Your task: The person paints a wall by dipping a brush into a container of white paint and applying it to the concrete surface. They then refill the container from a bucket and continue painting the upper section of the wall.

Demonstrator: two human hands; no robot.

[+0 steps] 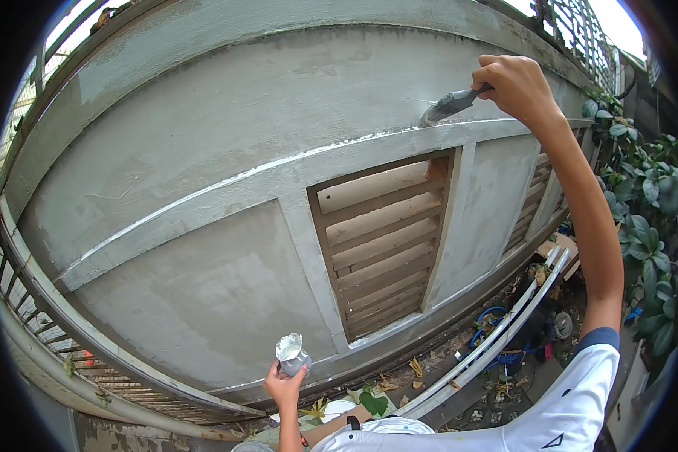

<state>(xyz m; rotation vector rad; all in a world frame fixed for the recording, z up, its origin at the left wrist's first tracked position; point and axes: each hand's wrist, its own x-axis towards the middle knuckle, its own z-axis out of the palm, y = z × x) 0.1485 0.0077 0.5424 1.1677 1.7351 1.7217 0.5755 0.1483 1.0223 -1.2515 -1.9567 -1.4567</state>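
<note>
My right hand [516,84] is closed round the dark handle of a paintbrush [452,105]. The brush's grey, paint-coated bristles touch the wall [316,83] just above a raised ledge. A bright white line of wet-looking paint [241,177] follows that ledge leftward from the brush. Low in the view, my left hand [285,386] grips a small paint container [292,354] with white paint smeared over its rim. It is held away from the wall, upright or nearly so; its contents are only partly visible.
A slatted vent [384,241] is set into the wall below the ledge. Pale curved rails [490,343] and a blue hose [508,354] lie near the ground at right. Leafy plants [644,226] crowd the right side, and a metal railing [128,377] runs along the left.
</note>
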